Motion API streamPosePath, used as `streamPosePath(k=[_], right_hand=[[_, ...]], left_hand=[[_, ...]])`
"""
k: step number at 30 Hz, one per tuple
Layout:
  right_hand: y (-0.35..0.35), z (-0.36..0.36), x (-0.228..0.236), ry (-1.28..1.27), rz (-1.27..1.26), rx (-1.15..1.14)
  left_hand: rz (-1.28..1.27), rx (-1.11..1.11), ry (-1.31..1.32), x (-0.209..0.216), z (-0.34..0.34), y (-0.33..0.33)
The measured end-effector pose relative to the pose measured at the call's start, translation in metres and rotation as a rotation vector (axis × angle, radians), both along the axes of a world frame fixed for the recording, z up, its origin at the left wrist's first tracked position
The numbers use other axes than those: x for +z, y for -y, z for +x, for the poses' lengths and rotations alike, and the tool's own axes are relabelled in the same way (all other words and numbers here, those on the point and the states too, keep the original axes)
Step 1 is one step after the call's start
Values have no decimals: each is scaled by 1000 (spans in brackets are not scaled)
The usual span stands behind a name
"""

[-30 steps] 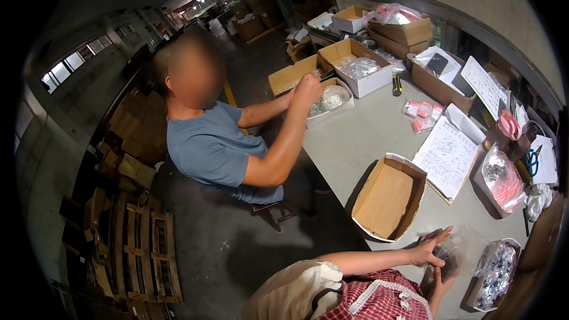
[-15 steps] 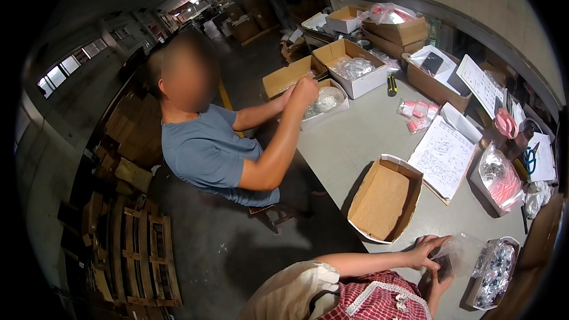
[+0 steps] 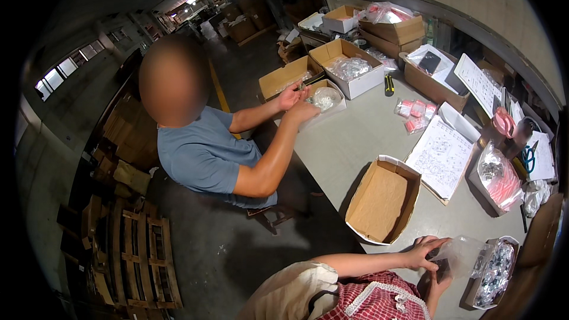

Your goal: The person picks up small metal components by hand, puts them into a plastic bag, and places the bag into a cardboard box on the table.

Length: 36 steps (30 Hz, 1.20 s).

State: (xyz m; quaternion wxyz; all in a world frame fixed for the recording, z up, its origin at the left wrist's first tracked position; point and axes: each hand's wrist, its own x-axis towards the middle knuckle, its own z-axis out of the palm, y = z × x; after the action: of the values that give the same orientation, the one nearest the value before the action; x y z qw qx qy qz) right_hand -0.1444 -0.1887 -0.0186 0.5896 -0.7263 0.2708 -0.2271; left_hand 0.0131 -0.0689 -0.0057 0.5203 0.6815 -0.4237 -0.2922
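Note:
My left hand [image 3: 424, 253] reaches across from the lower edge, its fingers curled round the near end of a clear plastic bag [image 3: 463, 253]. Just below it, my right hand [image 3: 437, 289] grips the same bag, partly hidden by my apron. Something dark shows at the end between my fingers; I cannot make out what. The bag's other end reaches a narrow white box [image 3: 493, 275] filled with small shiny clear packets. Left of my hands stands a bare-bottomed cardboard tray [image 3: 384, 204] with white outer walls.
A co-worker in a blue shirt [image 3: 198, 153] sits at the table's left edge, hands over a white box [image 3: 339, 106] of small parts. Drawing sheets [image 3: 440, 157], small red-and-white packets [image 3: 415, 112], a yellow-black cutter [image 3: 389, 85] and a box of pink bags [image 3: 496, 181] lie around.
The co-worker's hands have come down and apart over their box, and their head has shifted left. My hands and the bag have stayed nearly still.

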Motion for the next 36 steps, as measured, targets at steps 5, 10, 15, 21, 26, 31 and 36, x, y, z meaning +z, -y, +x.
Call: streamPosePath(k=[5, 10, 15, 21, 26, 31, 36], right_hand=[[-1, -1, -5, 50, -57, -37], [5, -4, -15, 7, -13, -8], [3, -3, -18, 81, -52, -35], [-8, 4, 12, 27, 95, -28], [-3, 1, -8, 96, 52, -23], [-8, 9, 2, 62, 10, -58], [4, -3, -22, 90, -16, -36]], left_hand=[[-13, -18, -8, 2, 1, 1], [-32, -26, 14, -1, 1, 0], [-38, -20, 33, -6, -1, 1], [-23, -10, 57, 3, -2, -1], [-36, -4, 81, -7, -1, -3], [-52, -51, 42, -8, 3, -1], [-65, -61, 20, 1, 1, 0]])
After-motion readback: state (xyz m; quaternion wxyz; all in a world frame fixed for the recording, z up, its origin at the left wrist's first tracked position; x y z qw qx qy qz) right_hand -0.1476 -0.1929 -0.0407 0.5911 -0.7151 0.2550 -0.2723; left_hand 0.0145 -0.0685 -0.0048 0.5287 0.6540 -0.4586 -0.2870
